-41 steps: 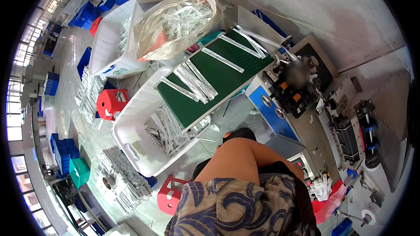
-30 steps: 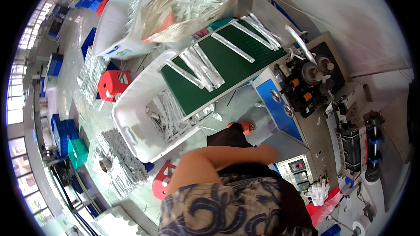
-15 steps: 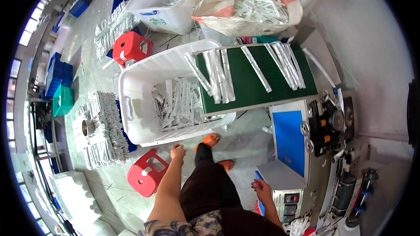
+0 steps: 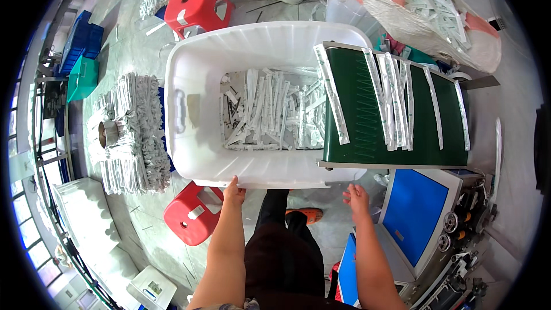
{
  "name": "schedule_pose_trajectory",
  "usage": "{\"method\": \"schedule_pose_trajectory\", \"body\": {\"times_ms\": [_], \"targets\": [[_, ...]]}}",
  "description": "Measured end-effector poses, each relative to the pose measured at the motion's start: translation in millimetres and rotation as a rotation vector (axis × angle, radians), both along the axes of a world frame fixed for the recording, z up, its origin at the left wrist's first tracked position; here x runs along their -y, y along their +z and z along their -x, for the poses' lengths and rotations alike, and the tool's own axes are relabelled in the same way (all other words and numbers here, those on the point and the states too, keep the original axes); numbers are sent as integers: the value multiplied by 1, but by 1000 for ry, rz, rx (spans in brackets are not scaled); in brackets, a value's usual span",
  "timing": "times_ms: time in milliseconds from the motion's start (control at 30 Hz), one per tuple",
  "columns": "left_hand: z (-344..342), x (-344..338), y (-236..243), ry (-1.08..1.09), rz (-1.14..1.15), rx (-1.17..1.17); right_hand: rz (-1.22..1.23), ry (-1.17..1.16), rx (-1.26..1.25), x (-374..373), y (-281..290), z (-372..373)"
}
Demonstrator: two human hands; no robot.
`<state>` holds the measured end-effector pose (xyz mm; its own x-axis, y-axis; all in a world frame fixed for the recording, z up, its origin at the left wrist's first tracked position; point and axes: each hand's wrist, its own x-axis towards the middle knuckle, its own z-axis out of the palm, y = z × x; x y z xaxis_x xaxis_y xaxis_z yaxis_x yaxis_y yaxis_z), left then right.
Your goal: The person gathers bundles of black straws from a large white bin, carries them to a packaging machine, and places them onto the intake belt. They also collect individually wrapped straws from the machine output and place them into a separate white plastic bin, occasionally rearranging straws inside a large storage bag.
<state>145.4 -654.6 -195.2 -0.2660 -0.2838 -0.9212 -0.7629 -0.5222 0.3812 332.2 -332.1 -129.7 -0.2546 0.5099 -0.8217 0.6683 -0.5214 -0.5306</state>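
A green belt (image 4: 423, 132) hides the tub (image 4: 261, 163)'s right end; the left hand (image 4: 233, 193) meets its rim (image 4: 275, 184), pinching or not I cannot tell; the right hand (image 4: 356, 198) is loosely spread.

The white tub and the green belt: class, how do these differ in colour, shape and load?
The white tub is pale, while the green belt is dark. The tub is a deep, walled container; the belt is flat and higher, overhanging the tub's right side. The tub's strips lie in a jumbled heap; the belt's strips lie crosswise with gaps. Both carry long, thin, whitish strips.
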Motion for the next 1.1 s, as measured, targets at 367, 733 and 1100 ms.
{"method": "schedule_pose_trajectory", "body": {"times_ms": [367,733,1100], "targets": [[15,6,6,-97,65,-30,241,-132,19,10,-20,33],[5,27,41,-772,-23,26,-49,429,-25,35,13,-28],[-20,5,90,-1962,289,-166,149,189,226,97,108,-161]]}}
